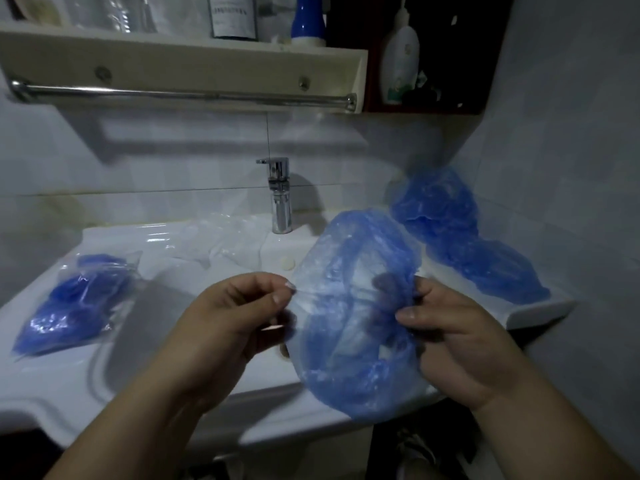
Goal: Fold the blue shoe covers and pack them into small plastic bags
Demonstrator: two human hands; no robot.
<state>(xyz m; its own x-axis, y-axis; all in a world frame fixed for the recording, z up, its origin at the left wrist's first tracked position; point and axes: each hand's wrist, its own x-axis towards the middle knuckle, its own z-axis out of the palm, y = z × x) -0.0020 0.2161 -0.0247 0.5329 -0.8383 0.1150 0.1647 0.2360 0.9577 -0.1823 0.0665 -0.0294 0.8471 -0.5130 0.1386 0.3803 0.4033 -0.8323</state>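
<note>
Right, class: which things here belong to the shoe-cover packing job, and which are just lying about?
Job: shoe cover gripped by right hand; clear bag pinched by left hand; loose covers on the right; spare bags at the back; packed bags on the left.
Lying about: tap; white bottle; blue bottle; towel rail.

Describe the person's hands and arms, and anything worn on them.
The left hand and right hand are bare: no gloves, and no rings show. The left forearm and right forearm are bare too, with no sleeve, watch or bracelet in view. The nails that show look plain, without coloured polish.
</note>
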